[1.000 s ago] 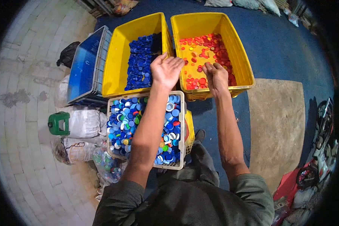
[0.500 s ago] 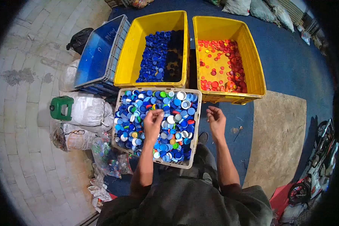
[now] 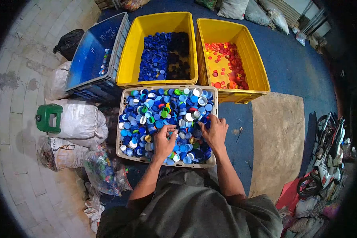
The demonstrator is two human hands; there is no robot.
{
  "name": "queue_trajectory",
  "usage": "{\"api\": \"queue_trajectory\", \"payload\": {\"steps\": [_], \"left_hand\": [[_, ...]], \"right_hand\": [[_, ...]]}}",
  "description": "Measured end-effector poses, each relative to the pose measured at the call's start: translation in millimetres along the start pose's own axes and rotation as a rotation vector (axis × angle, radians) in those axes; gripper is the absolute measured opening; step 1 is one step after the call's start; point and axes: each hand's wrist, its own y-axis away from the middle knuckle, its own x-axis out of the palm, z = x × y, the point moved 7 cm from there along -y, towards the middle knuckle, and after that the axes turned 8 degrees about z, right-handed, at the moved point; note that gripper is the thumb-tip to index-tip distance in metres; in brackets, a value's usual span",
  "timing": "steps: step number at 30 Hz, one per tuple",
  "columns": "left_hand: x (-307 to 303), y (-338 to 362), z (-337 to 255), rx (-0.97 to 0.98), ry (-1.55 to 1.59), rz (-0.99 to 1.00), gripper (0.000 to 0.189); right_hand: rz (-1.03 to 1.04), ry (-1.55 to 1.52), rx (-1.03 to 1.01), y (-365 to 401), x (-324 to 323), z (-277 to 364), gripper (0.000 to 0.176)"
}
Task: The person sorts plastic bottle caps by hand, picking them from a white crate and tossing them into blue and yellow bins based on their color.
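Mixed plastic bottle caps (image 3: 146, 107), mostly blue with some white, green, red and yellow, fill a shallow pale crate (image 3: 119, 137) in front of me. My left hand (image 3: 165, 143) is over the middle of the caps, thumb and fingers curled together in a pinch. What lies between those fingertips is too small to make out. At the crate's right side, my right hand (image 3: 215, 133) reaches down to the caps with thumb and fingers apart. Its fingertips are at the caps, and I see nothing held.
Behind the crate stand a yellow bin (image 3: 127, 59) of dark blue caps, a yellow bin (image 3: 261, 73) of red and orange caps, and a blue bin (image 3: 83, 59) with a few caps. White sacks (image 3: 81, 119) and a green container (image 3: 48, 118) lie left. Cardboard (image 3: 277, 139) covers floor at right.
My right hand has moved left from beside the crate to the caps at its right side. My left hand is lower over the caps. Some caps now show in the blue bin.
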Motion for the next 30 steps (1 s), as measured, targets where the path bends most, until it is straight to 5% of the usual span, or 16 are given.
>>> {"api": "queue_trajectory", "payload": {"steps": [14,17,24,30], "left_hand": [[11,30,-6,0.062,-0.045,0.065,0.025],[25,24,-13,0.106,-0.106,0.09,0.029],[70,2,-39,0.271,-0.413,0.085,0.042],[102,-14,-42,0.268,-0.584,0.127,0.042]], "right_hand": [[0.04,-0.017,0.023,-8,18,0,0.05],[-0.018,-0.324,0.063,-9,10,-18,0.048],[0.036,-1.589,0.358,18,5,-65,0.032],[0.076,-1.829,0.482,53,10,-80,0.034]]}}
